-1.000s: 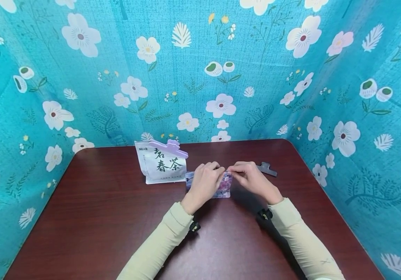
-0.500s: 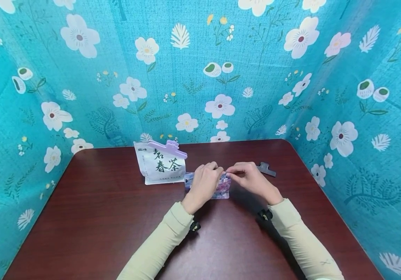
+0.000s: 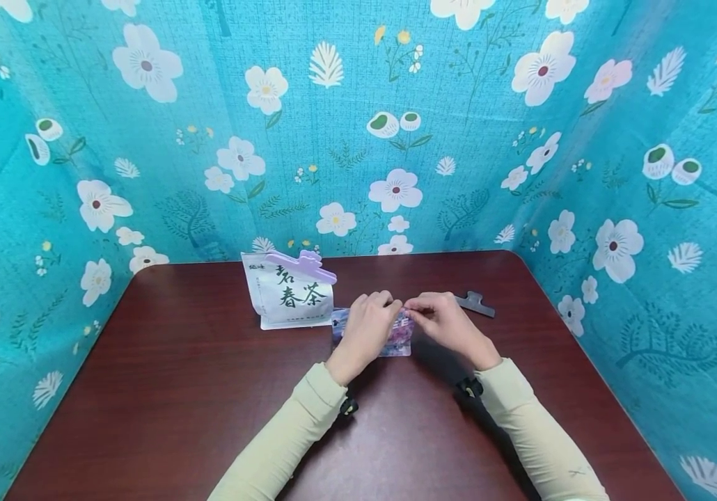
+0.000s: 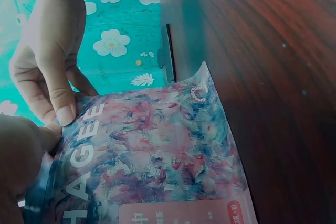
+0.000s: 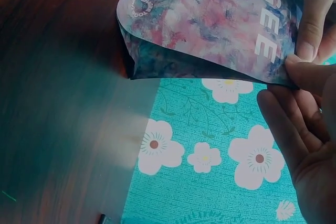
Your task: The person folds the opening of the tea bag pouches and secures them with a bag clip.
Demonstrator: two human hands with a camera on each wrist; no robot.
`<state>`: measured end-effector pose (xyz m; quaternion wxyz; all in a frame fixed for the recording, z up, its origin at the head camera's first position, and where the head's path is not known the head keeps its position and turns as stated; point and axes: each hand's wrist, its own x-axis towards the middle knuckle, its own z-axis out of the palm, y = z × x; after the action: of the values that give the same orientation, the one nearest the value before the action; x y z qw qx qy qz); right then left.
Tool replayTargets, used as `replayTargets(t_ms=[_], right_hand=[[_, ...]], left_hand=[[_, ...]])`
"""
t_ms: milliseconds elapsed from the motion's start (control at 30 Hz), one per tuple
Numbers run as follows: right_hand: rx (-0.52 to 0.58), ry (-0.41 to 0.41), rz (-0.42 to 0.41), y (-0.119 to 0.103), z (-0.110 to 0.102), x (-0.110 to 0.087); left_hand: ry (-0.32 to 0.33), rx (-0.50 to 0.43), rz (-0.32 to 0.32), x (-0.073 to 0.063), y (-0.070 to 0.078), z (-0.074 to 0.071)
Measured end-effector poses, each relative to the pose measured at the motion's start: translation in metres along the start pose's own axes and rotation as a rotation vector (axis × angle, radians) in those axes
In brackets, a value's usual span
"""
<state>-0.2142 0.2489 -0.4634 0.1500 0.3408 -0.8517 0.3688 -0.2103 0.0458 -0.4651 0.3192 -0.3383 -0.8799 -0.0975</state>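
Note:
A pouch with a swirled pink, blue and purple print (image 3: 401, 342) stands on the table between the two hands, its top edge gripped by both. My left hand (image 3: 366, 325) holds the top edge near its middle, covering part of the front. At the top right corner, my right hand (image 3: 449, 319) pinches the edge between thumb and fingertips. White capital letters run below that edge on the pouch (image 4: 152, 145) in the left wrist view. Seen from the right wrist, the pouch (image 5: 199, 19) has a folded side gusset, and the right thumb presses on its corner.
To the left of the pouch stands a white bag with dark characters (image 3: 296, 306), a lilac clip (image 3: 302, 266) across its top. Behind the right hand lies a dark grey clip (image 3: 476, 303). A blue flowered cloth (image 3: 333, 139) hangs behind the dark red table (image 3: 177, 390).
My right hand has shifted slightly left along the pouch's top edge, closer to the left hand. The left hand keeps its hold and the pouch stays in place.

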Motion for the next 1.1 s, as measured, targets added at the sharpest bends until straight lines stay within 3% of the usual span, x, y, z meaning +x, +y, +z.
replayTargets(t_ms=[300,533,1100], right_hand=[[-0.044,0.017,-0.002,0.0,-0.002,-0.001],[-0.014,-0.004,0.015,-0.003,-0.003,0.002],[-0.049,0.015,-0.073,0.001,0.001,0.004]], left_hand=[[0.057,0.006,-0.022,-0.004,0.0,-0.001],[0.052,0.023,-0.024,-0.005,0.001,0.002],[0.023,-0.012,-0.04,-0.013,-0.007,-0.004]])
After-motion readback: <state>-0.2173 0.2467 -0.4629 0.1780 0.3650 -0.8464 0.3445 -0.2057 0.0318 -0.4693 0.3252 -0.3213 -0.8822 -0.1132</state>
